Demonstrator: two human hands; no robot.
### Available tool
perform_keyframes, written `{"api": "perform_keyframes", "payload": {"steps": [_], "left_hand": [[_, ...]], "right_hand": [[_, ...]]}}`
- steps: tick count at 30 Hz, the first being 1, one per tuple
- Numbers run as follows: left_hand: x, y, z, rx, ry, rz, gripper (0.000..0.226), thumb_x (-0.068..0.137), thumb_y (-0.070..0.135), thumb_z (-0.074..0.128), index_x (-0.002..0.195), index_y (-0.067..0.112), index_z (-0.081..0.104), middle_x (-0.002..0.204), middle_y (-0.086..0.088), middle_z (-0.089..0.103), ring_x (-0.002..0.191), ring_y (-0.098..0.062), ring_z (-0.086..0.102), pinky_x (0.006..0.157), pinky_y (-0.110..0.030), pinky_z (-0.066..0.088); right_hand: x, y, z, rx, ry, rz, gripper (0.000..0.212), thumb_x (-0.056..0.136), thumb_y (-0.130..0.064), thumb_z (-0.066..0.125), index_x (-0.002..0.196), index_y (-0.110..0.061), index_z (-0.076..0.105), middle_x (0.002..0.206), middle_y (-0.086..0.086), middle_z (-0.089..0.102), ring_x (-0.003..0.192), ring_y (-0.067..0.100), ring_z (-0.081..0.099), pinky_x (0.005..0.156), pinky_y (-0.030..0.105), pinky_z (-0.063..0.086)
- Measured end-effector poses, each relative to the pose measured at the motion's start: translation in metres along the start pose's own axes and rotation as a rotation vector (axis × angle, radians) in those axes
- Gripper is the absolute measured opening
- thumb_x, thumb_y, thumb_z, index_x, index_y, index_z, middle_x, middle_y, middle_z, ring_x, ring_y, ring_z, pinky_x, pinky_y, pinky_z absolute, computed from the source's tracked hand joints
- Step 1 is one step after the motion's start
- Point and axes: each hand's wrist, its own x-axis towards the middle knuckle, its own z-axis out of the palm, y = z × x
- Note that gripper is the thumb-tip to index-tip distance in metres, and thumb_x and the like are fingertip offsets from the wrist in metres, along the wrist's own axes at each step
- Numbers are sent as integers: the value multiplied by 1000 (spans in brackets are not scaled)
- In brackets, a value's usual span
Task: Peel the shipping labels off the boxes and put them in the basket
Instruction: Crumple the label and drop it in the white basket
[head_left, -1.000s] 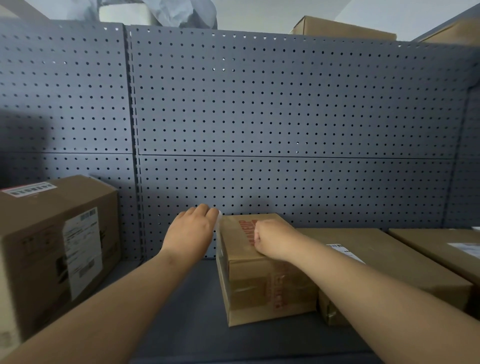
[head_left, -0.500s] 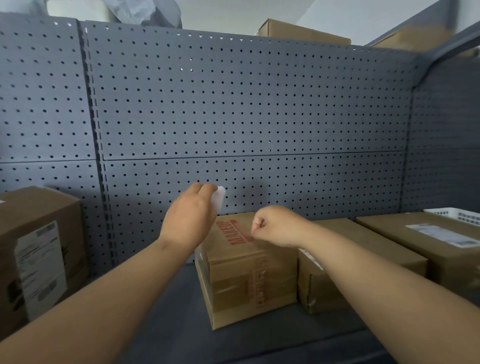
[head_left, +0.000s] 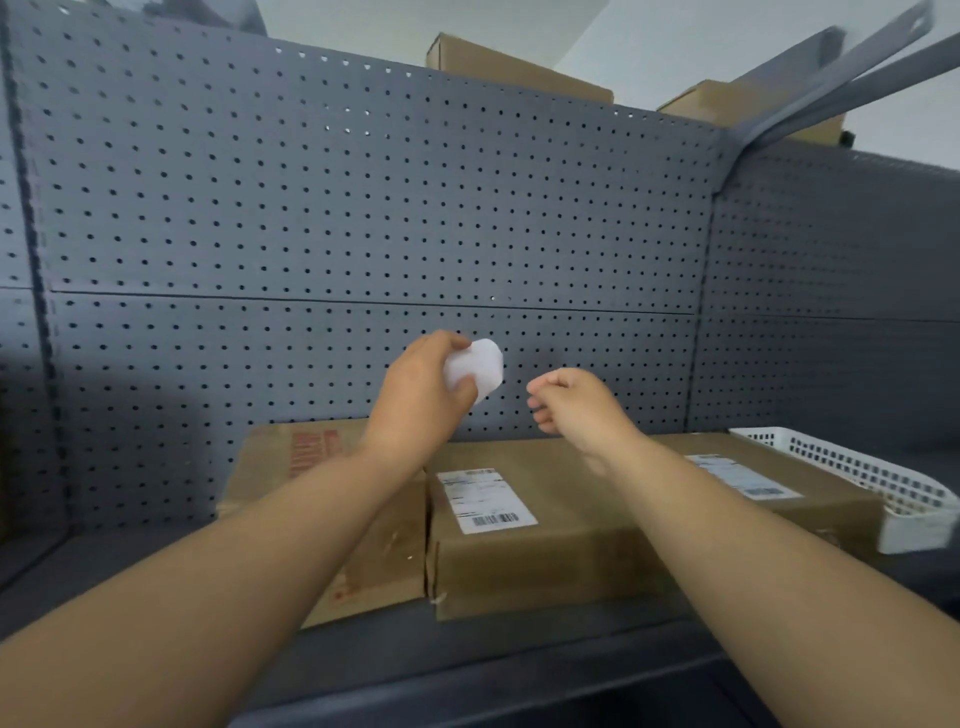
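**Head view: peeled label in L hand, mid-frame**

1. L hand (head_left: 415, 400): centre of frame, raised above the boxes, in front of pegboard (head_left: 363, 208). Fingers and thumb curled tight round the crumpled label (head_left: 475, 369), a white wad sticking out at the hand's upper right.
2. R hand (head_left: 571, 402): just right of centre, near L hand, not touching it. Fingers curled in, thumb against forefinger; nothing seen in it.
3. Red-print box (head_left: 311, 467): lower centre-left, on shelf (head_left: 467, 665), partly behind L forearm. Red lettering on top and front, blurred.
4. Middle box (head_left: 545, 545): lower centre, side by side w/ red-print box, touching. Barcode label (head_left: 485, 499) lies flat on its top, toward the left edge.
5. Right box (head_left: 831, 504): right of frame, partly behind R forearm. Second label (head_left: 743, 475) lies flat on its top.
6. Basket (head_left: 883, 478): white, slotted walls, far right edge of frame, just beside right box; whether they touch, cannot tell. Contents not visible.
7. Pegboard: grey, fills upper and mid frame as bkgd; turns a corner at the right.
8. Shelf: dark grey, bottom of frame, under all three boxes.
9. Top boxes (head_left: 509, 67): two, cardboard, upper centre and upper right, above pegboard.
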Motion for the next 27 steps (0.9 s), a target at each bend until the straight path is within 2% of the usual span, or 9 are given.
{"api": "perform_keyframes", "payload": {"steps": [4,7,9,11,13,15,20,26,27], "left_hand": [[-2,48,55,-82,-33,-57,37,91,15,55,127,14,51,130,-2,54,115,-17,50,82,-17,34],[-8,83,90,-114,-48,-86,36,90,16,55,126,15,52,129,-1,55,114,-16,50,82,-19,35],[-12,104,110,-117,-47,-87,36,90,17,55,125,14,52,128,-1,56,111,-15,50,80,-19,35],[-16,120,127,-128,-39,-104,36,90,17,55,126,14,51,126,-1,56,109,-15,51,78,-18,34],[-20,134,144,-157,-37,-142,40,89,18,56,128,14,46,124,-2,55,105,-17,52,76,-20,36],[-23,146,159,-210,-51,-194,43,89,19,57,128,13,41,120,-2,53,98,-18,52,71,-23,38],[-21,167,189,-311,-92,-247,29,89,19,55,117,12,49,104,4,51,74,-6,52,51,-10,41],[-13,179,221,-551,-151,-400,15,86,24,59,100,19,54,101,-1,62,82,-16,60,73,-34,50],[-10,181,225,-575,-169,-415,16,87,25,59,100,18,55,101,-3,63,84,-18,61,76,-36,50]], "right_hand": [[8,23,-51,178,-4,62,20,98,-14,43,104,-8,61,106,10,60,93,21,57,94,36,50],[4,39,-90,195,-20,87,33,97,-10,43,121,6,58,119,29,61,110,46,56,103,48,46],[3,52,-115,176,-26,61,30,97,-10,43,118,3,60,115,21,65,106,37,60,92,39,52],[4,66,-136,173,-30,30,20,97,-10,43,104,-12,61,102,5,66,95,18,60,79,24,50],[4,78,-156,156,-30,12,25,96,-7,41,93,-20,61,93,-2,65,85,10,60,76,20,48],[1,87,-172,103,-32,-10,28,96,-6,42,89,-23,63,94,-2,67,85,8,62,81,23,50],[3,105,-198,55,-2,-32,15,91,-13,56,97,-25,64,102,-2,70,103,16,65,96,37,51],[12,119,-225,111,106,104,28,89,-16,60,117,-12,63,107,7,70,106,29,65,96,40,52],[15,120,-231,127,96,119,22,90,-15,60,111,-13,64,109,13,70,107,32,65,92,37,53]]}}
